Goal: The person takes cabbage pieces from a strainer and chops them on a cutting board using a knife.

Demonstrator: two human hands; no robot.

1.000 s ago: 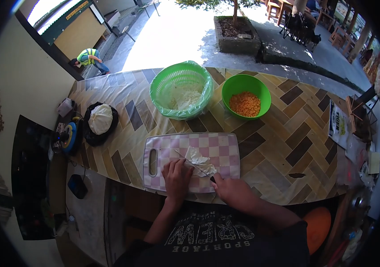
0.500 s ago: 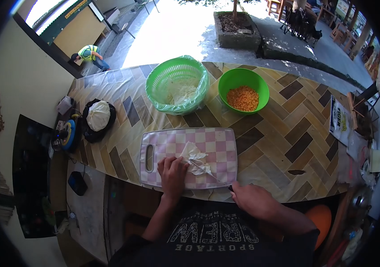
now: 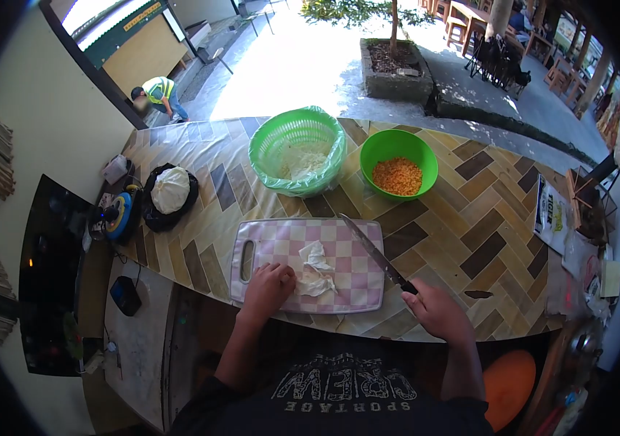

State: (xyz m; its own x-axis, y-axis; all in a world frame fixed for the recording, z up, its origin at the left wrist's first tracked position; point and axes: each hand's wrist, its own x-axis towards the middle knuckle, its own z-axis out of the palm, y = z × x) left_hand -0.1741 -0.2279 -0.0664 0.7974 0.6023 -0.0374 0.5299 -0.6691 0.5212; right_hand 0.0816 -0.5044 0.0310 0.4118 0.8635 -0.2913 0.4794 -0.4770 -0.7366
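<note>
My right hand (image 3: 437, 309) grips the black handle of a kitchen knife (image 3: 371, 251), its blade pointing up and left over the right edge of the chopping board (image 3: 361, 294). The board is pink-and-white checked with a handle slot on the left. Pale, crumpled, leaf-like pieces (image 3: 315, 256) lie in its middle, apart from the blade. My left hand (image 3: 270, 287) rests on the board's left part with fingers curled together, close beside the pieces. Whether anything is under its fingertips is hidden.
Behind the board stand a green basket (image 3: 259, 156) lined with clear plastic, holding pale shreds, and a green bowl (image 3: 430, 163) of orange bits. A whitish round lump (image 3: 170, 189) sits in a black bag at left. A plastic packet (image 3: 549, 214) lies right. A person (image 3: 159, 93) bends outside.
The knife has lifted off the pale pieces and swung up to the right, blade now pointing away. My left hand has shifted slightly left. The pieces now lie more spread apart.
</note>
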